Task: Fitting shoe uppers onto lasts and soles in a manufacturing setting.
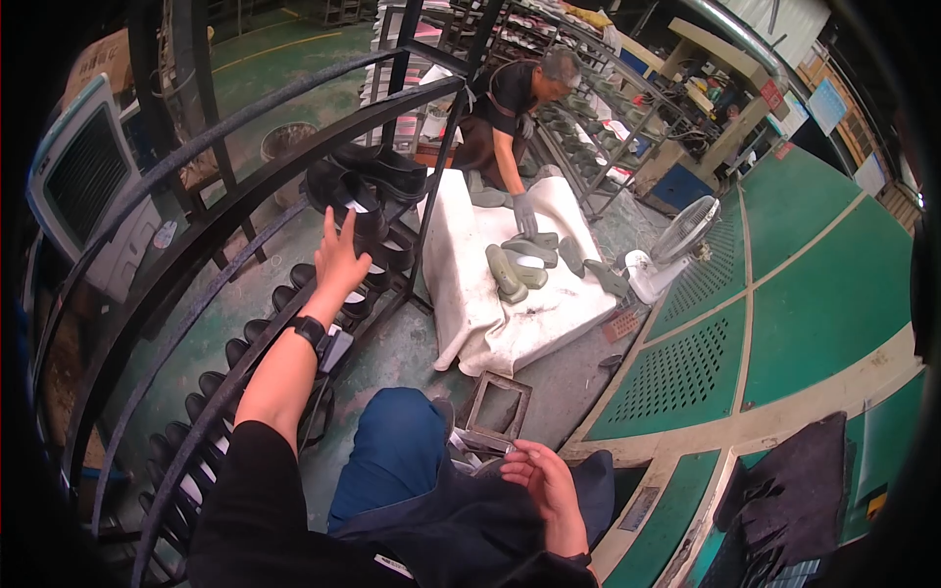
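My left hand (338, 257) reaches up to the rack on the left, with fingers apart and nothing held. Its fingertips are at a black shoe (338, 186) with a pale patch inside, whether touching I cannot tell. Beside that shoe lies another black shoe (392, 174). More black shoes (358, 299) sit on the tiers below. My right hand (541, 477) is above my lap, fingers loosely bent and slightly apart, with nothing visible in it. Close to its fingertips, a rusty square metal frame (499, 406) stands low by my knees.
A dark metal shoe rack (284, 118) curves along the left. Ahead, a co-worker (505, 118) with a gloved hand handles olive-green shoe forms (510, 269) on a white-covered table (461, 284). A fan (676, 235) stands beside a green machine (676, 372) on the right. A dark cloth (789, 490) hangs there.
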The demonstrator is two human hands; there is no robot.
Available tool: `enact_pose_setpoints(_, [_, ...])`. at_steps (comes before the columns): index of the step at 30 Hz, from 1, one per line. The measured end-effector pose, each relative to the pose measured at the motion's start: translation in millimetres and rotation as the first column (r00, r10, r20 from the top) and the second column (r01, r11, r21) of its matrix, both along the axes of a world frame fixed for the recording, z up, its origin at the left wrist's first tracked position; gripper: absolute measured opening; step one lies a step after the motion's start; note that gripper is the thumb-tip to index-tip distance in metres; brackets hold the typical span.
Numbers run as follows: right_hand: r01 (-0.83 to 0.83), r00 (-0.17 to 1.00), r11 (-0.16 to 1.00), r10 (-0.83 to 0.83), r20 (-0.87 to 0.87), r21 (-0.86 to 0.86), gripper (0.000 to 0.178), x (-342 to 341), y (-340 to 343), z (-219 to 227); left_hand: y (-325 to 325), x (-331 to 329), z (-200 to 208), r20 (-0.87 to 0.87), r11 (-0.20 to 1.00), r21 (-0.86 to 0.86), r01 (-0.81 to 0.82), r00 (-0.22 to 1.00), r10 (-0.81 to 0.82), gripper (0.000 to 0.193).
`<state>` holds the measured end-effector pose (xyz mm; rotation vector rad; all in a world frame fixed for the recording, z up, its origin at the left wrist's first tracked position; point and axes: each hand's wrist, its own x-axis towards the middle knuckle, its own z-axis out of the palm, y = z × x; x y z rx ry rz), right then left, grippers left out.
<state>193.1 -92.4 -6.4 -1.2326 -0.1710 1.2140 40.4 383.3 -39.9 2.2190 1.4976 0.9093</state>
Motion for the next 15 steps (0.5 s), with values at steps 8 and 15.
enact_pose_setpoints(8, [-0.041,0.999,0.997,0.039,-0.026,-0.068,0.039,-11,-4,-7,60,18,-24,0.230,0.956,-0.049,0.290,0.935,-0.271,0.083])
enact_pose_setpoints(15, [-0.037,0.999,0.999,0.037,0.009,-0.003,0.036,-4,1,7,60,21,-23,0.122,0.963,-0.112,0.245,0.965,-0.231,0.085])
